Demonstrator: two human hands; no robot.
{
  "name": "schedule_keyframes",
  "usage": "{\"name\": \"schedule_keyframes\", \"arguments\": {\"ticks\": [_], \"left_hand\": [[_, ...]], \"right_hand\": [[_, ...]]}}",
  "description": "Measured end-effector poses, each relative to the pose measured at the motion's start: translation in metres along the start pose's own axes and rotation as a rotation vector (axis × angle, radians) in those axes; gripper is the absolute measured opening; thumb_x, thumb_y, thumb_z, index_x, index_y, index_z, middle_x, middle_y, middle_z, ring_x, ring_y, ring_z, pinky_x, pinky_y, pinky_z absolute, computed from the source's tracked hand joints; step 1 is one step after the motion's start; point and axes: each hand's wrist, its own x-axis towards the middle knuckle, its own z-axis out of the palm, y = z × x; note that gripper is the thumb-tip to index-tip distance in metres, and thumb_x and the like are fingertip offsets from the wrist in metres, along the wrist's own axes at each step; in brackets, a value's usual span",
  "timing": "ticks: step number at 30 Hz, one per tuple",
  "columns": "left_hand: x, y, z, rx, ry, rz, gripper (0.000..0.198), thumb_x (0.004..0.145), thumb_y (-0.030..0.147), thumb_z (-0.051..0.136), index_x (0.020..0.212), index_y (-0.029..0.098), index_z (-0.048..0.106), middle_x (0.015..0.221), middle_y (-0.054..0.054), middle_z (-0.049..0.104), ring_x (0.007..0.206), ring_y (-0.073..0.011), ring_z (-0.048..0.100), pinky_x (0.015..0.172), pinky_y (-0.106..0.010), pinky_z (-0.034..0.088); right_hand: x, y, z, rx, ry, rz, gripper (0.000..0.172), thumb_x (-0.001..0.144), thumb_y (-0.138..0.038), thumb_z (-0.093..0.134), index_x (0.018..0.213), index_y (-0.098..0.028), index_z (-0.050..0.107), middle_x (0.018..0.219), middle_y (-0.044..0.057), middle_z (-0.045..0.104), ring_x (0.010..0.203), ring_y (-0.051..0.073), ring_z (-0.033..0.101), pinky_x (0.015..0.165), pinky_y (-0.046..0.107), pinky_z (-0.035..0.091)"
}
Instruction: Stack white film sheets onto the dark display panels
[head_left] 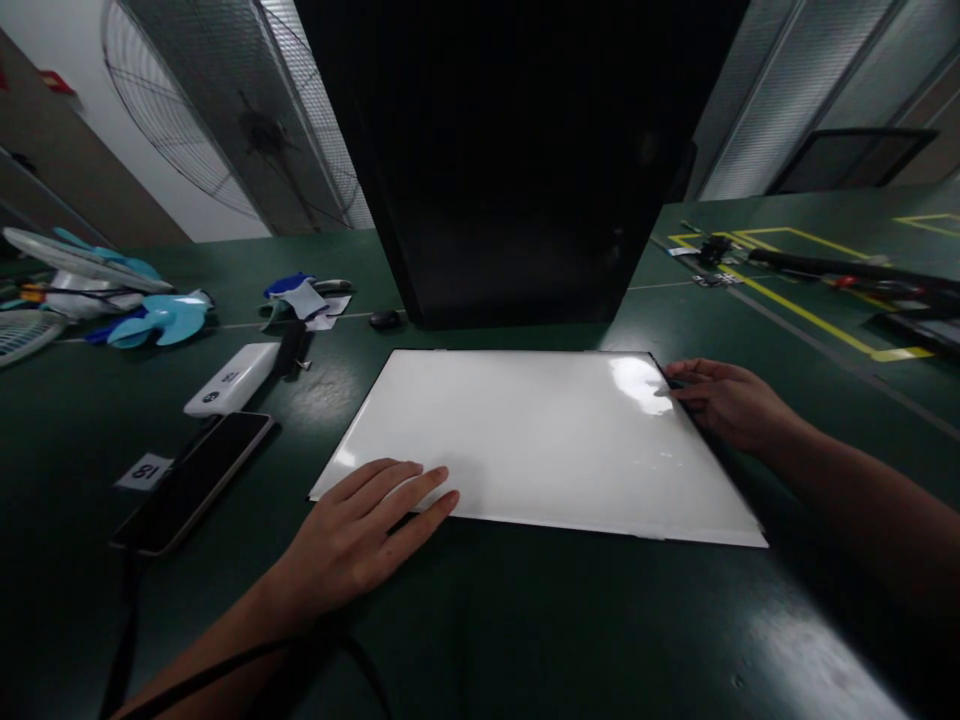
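The dark green desk [525, 630] carried a tall black box [517, 170] at its far side. Before it, mid-desk, lay a flat glossy white rectangular panel [540, 440]. The left hand [360, 540] lay open, fingers flat on the panel's near left corner. The right hand [724, 400] touched its far right corner, fingers extended, pinching nothing. A black smartphone [195, 480] lay leftward.

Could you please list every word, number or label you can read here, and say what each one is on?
"18": on the small white tag lying on the green table beside the phone.
White box: small blue marks, too small to read.
Nothing else in view is legible.
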Motion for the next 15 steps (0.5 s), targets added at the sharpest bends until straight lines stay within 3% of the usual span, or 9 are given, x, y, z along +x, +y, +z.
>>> {"name": "schedule_keyframes", "arguments": {"ticks": [6, 12, 15], "left_hand": [[0.002, 0.006, -0.009, 0.096, 0.076, 0.031, 0.021, 0.101, 0.002, 0.064, 0.117, 0.009, 0.075, 0.104, -0.008, 0.084, 0.096, -0.0230, 0.077, 0.087, -0.041, 0.068], [0.001, 0.009, -0.020, 0.114, 0.075, 0.026, 0.022, 0.102, 0.002, 0.062, 0.120, 0.003, 0.074, 0.108, -0.013, 0.083, 0.099, -0.0246, 0.077, 0.090, -0.043, 0.067], [0.007, 0.013, -0.022, 0.105, 0.092, 0.028, 0.022, 0.102, 0.001, 0.062, 0.120, 0.003, 0.074, 0.108, -0.012, 0.083, 0.098, -0.0233, 0.077, 0.090, -0.041, 0.067]], "right_hand": [[-0.001, -0.002, -0.004, -0.102, -0.055, 0.026, 0.039, 0.068, 0.002, 0.072, 0.099, -0.021, 0.070, 0.089, 0.002, 0.069, 0.067, 0.015, 0.066, 0.048, 0.020, 0.052], [-0.005, -0.008, -0.019, -0.145, -0.208, 0.047, 0.041, 0.071, -0.001, 0.075, 0.108, -0.019, 0.071, 0.106, 0.005, 0.070, 0.075, 0.013, 0.065, 0.057, 0.019, 0.055], [-0.012, -0.005, -0.033, -0.156, -0.233, 0.034, 0.041, 0.071, -0.005, 0.077, 0.110, -0.019, 0.071, 0.105, 0.006, 0.070, 0.078, 0.013, 0.066, 0.061, 0.019, 0.056]]}}
